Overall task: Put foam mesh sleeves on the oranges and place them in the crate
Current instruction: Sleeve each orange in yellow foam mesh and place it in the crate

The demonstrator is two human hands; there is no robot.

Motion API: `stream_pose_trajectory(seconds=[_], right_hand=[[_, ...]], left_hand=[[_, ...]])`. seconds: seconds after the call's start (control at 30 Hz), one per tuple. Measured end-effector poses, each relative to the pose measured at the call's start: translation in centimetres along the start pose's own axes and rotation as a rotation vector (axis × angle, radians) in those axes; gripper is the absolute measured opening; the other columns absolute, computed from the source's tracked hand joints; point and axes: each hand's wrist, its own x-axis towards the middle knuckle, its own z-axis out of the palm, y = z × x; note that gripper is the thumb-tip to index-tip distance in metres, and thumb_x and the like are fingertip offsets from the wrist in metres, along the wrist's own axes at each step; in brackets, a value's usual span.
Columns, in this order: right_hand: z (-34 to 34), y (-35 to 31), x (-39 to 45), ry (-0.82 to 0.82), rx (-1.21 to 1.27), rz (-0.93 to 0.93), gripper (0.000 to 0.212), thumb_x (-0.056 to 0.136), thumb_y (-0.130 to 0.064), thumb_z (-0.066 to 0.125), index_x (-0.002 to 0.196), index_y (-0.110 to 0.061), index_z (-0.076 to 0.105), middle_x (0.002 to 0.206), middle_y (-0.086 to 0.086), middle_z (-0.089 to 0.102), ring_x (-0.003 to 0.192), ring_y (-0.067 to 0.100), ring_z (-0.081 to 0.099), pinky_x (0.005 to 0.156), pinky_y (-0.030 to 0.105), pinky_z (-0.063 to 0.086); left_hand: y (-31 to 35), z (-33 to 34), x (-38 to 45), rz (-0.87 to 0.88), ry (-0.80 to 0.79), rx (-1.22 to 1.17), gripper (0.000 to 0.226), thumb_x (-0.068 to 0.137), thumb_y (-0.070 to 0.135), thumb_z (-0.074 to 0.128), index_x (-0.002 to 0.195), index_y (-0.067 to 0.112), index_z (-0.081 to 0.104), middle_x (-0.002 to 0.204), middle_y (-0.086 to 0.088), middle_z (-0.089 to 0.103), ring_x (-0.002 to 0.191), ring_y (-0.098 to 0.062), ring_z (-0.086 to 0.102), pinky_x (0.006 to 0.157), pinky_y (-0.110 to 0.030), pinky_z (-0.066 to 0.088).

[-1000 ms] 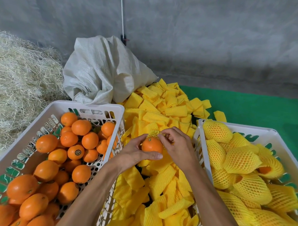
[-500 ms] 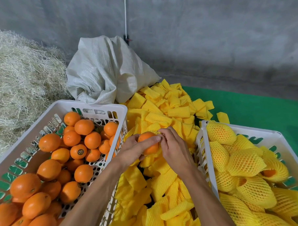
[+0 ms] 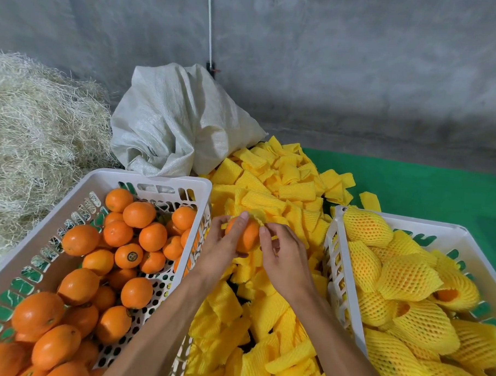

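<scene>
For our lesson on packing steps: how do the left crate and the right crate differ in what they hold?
The left crate holds bare oranges; the right crate holds oranges wrapped in yellow foam mesh sleeves. The left crate lies beside the straw, the right crate on the green mat. Both are white slotted plastic crates flanking the sleeve pile.

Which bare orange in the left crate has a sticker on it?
The orange with the round dark sticker, mid-crate in the left crate, just left of the left hand's wrist. No sticker shows on the others around it.

Left hand [image 3: 224,245] grips orange [image 3: 246,234]; right hand [image 3: 285,259] pinches sleeve [image 3: 258,216].
</scene>
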Motion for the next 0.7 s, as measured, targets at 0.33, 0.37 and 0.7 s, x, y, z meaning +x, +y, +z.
stream_pose_trajectory(seconds=[0.33,0.37,0.7], right_hand=[[-0.3,0.5,0.3,0.002,0.004,0.121,0.028,0.101,-0.021,0.059,0.127,-0.012,0.065,0.108,0.003,0.073,0.087,0.008,0.066,0.07,0.013,0.048],[-0.4,0.7,0.3,0.0,-0.009,0.123,0.027,0.101,-0.022,0.058,0.125,-0.011,0.065,0.107,0.004,0.072,0.086,0.01,0.066,0.067,0.012,0.044],[-1.0,-1.0,0.5,0.153,-0.011,-0.007,0.018,0.09,-0.017,0.07,0.108,-0.011,0.071,0.081,-0.007,0.061,0.067,0.0,0.055,0.063,0.014,0.042]], left_hand=[[0.0,-0.5,0.4,-0.155,-0.232,-0.308,0.074,0.077,0.012,0.076,0.146,0.008,0.049,0.142,-0.02,0.057,0.124,-0.037,0.064,0.105,-0.057,0.053],[0.0,-0.5,0.4,-0.132,-0.227,-0.288,0.073,0.076,0.01,0.079,0.144,0.009,0.051,0.139,-0.019,0.06,0.121,-0.036,0.067,0.104,-0.056,0.054],[0.5,0.2,-0.2,0.187,0.172,0.148,0.084,0.056,0.075,0.084,0.118,0.026,0.057,0.111,-0.004,0.071,0.096,-0.02,0.071,0.086,-0.041,0.059]])
